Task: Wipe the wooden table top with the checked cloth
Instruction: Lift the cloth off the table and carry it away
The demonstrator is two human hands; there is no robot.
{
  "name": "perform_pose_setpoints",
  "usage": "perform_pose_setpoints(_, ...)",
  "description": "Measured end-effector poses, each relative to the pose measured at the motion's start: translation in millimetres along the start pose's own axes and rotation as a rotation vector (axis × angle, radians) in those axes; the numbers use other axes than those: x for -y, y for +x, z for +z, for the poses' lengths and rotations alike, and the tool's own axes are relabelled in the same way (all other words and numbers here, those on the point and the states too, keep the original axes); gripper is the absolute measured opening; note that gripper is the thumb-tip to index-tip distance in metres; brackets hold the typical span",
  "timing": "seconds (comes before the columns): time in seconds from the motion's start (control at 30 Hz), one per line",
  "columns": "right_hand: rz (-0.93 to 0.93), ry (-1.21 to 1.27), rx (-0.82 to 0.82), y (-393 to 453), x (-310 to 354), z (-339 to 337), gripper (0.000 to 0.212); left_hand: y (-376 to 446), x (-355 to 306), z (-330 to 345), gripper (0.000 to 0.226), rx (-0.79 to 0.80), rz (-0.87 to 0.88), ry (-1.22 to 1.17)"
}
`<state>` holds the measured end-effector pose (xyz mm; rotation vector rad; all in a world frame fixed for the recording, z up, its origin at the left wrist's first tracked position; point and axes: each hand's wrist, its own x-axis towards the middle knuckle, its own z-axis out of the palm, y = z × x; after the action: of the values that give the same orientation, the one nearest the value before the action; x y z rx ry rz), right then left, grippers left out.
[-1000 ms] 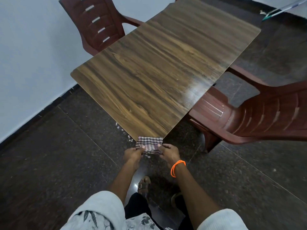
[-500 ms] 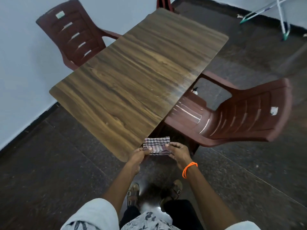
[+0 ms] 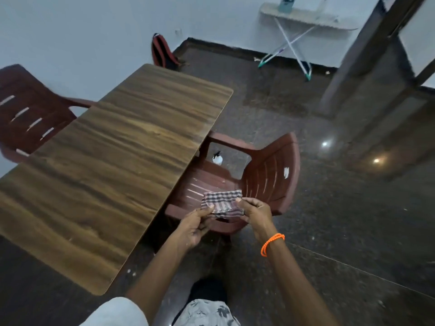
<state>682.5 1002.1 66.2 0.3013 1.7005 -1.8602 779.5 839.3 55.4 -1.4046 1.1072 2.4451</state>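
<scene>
Both hands hold the folded cloth (image 3: pixel 222 203) above a chair (image 3: pixel 270 175), beside the table (image 3: pixel 106 165). The left hand (image 3: pixel 195 223) pinches its near-left corner. The right hand (image 3: pixel 255 211) pinches its right edge.

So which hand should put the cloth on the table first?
Probably the left hand: it pinches the checked cloth on the side nearest the wooden table top. The right hand holds the far side.
</scene>
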Motion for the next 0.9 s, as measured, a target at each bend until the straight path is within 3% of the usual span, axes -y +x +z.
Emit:
perform_pose_setpoints(0.27, -0.063, 0.051, 0.041, 71, 80, -73, 0.027, 39, -28, 121, 0.009, 0.052, 0.023, -0.036)
perform_pose_setpoints(0.43, -0.066, 0.044, 0.075, 137, 130, -109, 0.040, 78, -46, 193, 0.011, 0.081, 0.078, -0.119)
perform_pose_setpoints(0.9, -0.021, 0.024, 0.190, 293, 263, -203, 0.023, 166, -98, 376, 0.012, 0.019, 0.163, -0.169)
